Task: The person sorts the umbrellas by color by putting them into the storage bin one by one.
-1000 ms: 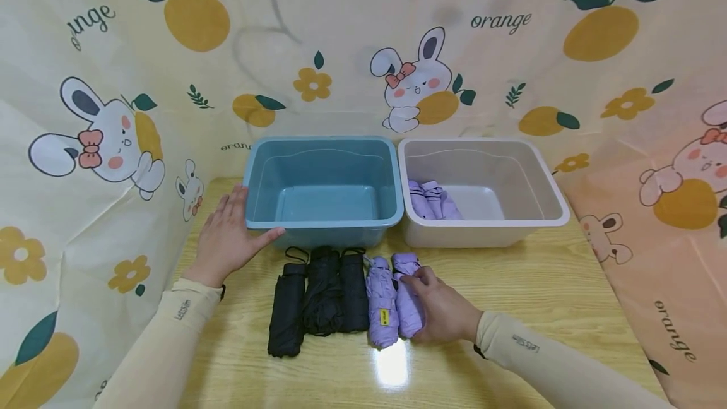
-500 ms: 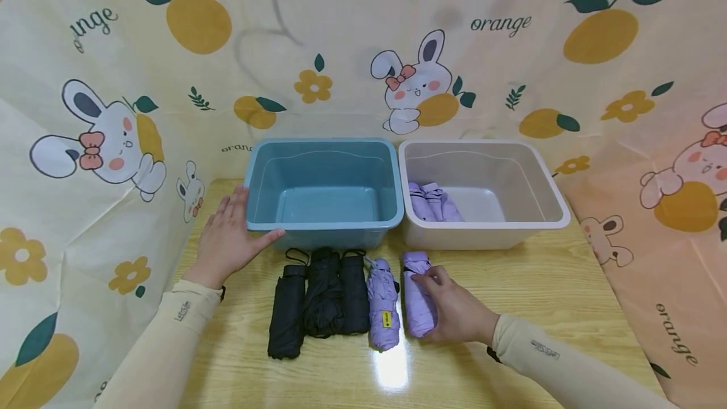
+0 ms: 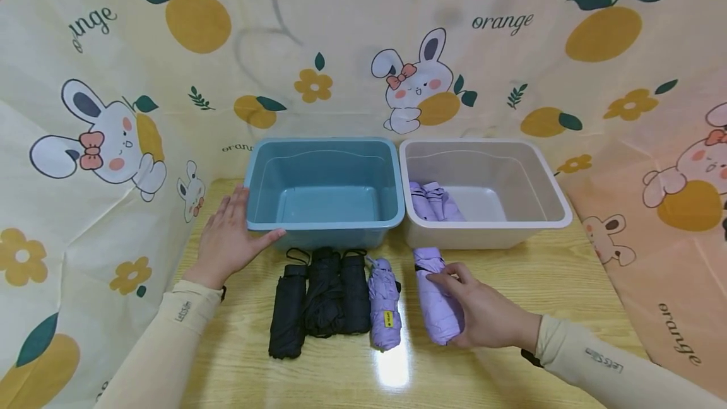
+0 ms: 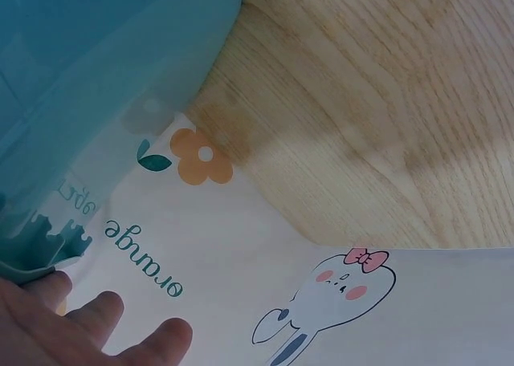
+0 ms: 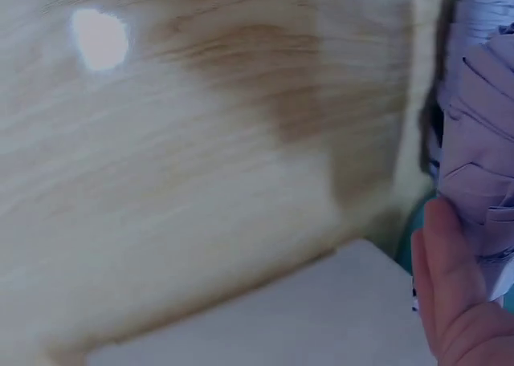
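Note:
In the head view my right hand (image 3: 483,311) grips a folded purple umbrella (image 3: 437,302) from its right side, thumb and fingers around the canopy. The same umbrella (image 5: 478,149) shows at the right edge of the right wrist view. Left of it lies another purple umbrella (image 3: 385,308) with a yellow tag. Beside that are three folded black umbrellas (image 3: 287,311) in a row. My left hand (image 3: 230,235) rests against the left front corner of the blue bin (image 3: 324,226), its fingers extended along the side and its thumb on the front rim.
A beige bin (image 3: 488,235) stands right of the blue one, with purple umbrellas (image 3: 434,202) lying at its left end. Both bins stand on a wooden table (image 3: 545,283) against a printed cloth backdrop (image 3: 341,49).
My right hand has drawn the purple umbrella rightward, away from the tagged one, opening a gap between them. My left hand has stayed at the blue bin.

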Motion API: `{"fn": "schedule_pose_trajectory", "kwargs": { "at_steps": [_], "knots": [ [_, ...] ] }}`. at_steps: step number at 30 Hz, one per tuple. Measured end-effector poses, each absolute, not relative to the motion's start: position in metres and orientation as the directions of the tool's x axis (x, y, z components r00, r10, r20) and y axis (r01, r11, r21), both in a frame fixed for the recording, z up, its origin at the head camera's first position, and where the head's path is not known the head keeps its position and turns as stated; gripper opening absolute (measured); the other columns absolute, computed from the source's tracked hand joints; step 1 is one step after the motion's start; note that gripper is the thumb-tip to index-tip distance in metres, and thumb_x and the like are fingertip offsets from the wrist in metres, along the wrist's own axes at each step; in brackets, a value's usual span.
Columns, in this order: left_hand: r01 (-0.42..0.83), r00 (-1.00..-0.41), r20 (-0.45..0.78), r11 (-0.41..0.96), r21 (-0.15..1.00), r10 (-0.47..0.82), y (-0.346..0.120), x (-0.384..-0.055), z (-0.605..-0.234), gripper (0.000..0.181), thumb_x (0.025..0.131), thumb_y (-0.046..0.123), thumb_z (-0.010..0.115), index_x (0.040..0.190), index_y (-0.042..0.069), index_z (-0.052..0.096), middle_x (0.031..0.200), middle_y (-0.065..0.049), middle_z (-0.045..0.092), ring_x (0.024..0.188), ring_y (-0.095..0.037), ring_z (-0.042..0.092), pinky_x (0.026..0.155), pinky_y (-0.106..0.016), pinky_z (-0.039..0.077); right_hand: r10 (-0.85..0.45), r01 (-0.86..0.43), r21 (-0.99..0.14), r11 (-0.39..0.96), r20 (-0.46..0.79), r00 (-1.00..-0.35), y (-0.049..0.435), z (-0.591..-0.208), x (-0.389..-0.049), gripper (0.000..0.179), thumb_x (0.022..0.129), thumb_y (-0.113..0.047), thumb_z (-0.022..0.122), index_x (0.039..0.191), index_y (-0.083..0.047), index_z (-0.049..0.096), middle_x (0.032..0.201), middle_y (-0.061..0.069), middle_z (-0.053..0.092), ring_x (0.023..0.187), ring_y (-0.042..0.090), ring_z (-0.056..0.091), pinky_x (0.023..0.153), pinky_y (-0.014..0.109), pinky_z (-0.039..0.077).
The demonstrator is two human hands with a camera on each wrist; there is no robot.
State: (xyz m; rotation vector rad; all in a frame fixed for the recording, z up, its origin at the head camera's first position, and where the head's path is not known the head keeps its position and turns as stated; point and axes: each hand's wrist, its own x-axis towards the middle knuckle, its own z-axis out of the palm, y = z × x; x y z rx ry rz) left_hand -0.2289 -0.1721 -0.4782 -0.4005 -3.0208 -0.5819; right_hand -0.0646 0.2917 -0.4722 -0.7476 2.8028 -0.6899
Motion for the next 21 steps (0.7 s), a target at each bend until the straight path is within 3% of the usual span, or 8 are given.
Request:
{"fn": "schedule_pose_trajectory", "kwargs": {
  "at_steps": [6, 10, 21],
  "knots": [
    [0.27, -0.963, 0.11, 0.892, 0.362, 0.247, -0.172, -0.228, -0.476, 0.119, 0.082, 0.078, 0.058, 0.16, 0.003, 0.01, 0.164, -0.018, 0.013, 0.146, -0.046, 0.017, 0.109, -0.067, 0.021, -0.566, -0.497, -0.501, 0.709, 0.015, -0.824, 0.299, -0.427, -0.067, 0.111, 0.052, -0.031, 0.099, 0.147, -0.011, 0.044, 0.134, 0.004, 0.035, 0.094, 0.013, 0.057, 0.076, 0.028, 0.054],
    [0.258, -0.966, 0.097, 0.894, 0.366, 0.239, -0.172, -0.228, -0.475, 0.119, 0.081, 0.079, 0.058, 0.16, 0.003, 0.01, 0.164, -0.018, 0.012, 0.147, -0.045, 0.015, 0.11, -0.067, 0.02, -0.585, -0.534, -0.471, 0.702, 0.046, -0.81, 0.307, -0.398, -0.075, 0.112, 0.054, -0.033, 0.099, 0.148, -0.013, 0.043, 0.136, 0.004, 0.036, 0.1, 0.012, 0.055, 0.077, 0.027, 0.054],
    [0.25, -0.968, 0.075, 0.904, 0.347, 0.239, -0.172, -0.229, -0.477, 0.122, 0.08, 0.082, 0.055, 0.16, 0.003, 0.008, 0.164, -0.019, 0.012, 0.146, -0.046, 0.016, 0.11, -0.066, 0.021, -0.584, -0.57, -0.396, 0.72, 0.097, -0.806, 0.335, -0.327, -0.103, 0.113, 0.052, -0.021, 0.1, 0.148, -0.01, 0.042, 0.132, 0.009, 0.037, 0.095, 0.016, 0.052, 0.068, 0.023, 0.054]
  ]
}}
